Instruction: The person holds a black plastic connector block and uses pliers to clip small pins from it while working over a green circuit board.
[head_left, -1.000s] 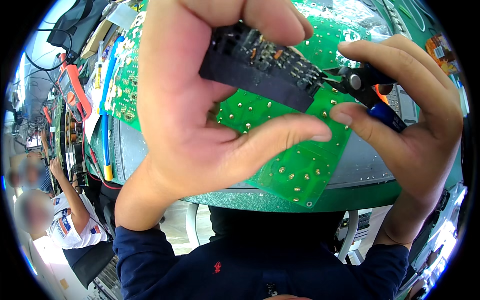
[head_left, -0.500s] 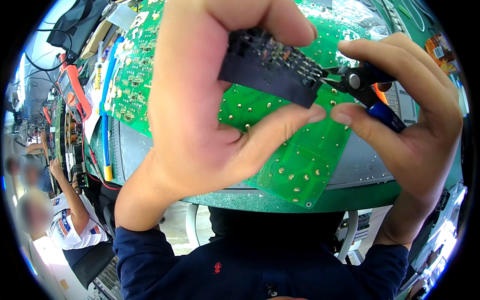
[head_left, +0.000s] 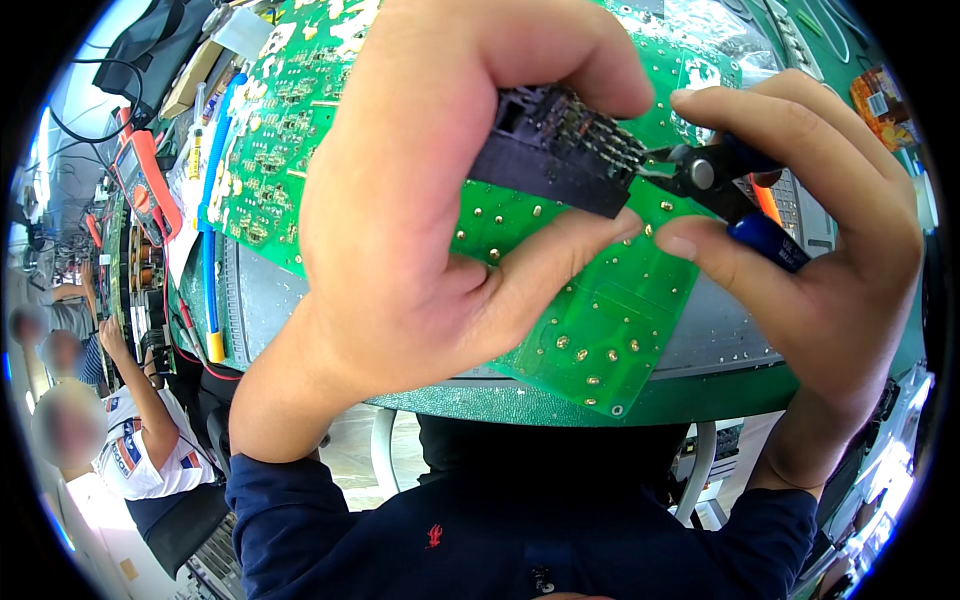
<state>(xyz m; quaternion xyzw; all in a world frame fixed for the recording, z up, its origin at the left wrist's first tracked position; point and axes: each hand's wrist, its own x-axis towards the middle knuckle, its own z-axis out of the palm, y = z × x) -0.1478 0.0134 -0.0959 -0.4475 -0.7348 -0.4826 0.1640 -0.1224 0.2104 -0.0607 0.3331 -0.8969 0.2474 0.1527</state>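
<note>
Between its thumb and fingers my left hand (head_left: pixel 400 220) grips a small black circuit module (head_left: pixel 560 150), tilted, with a row of metal pins at its right end. My right hand (head_left: pixel 810 220) is closed around blue-handled cutting pliers (head_left: pixel 708 178). The pliers' jaws point left and meet the module's pin end; whether they are closed on a pin I cannot tell. Below both hands lies a large green circuit board (head_left: pixel 610 330) with many solder points. My left hand hides part of that board and of the module.
A red multimeter (head_left: pixel 150 180) and a blue soldering iron (head_left: pixel 215 200) with a yellow end lie on the left. Clear plastic wrap (head_left: pixel 715 35) sits at the back. The green table edge (head_left: pixel 560 400) runs in front of me. A co-worker (head_left: pixel 150 440) sits at far left.
My left hand and the black module have shifted slightly to the right, and the module has turned a little. The pliers' jaws have dropped slightly and stay at the pins.
</note>
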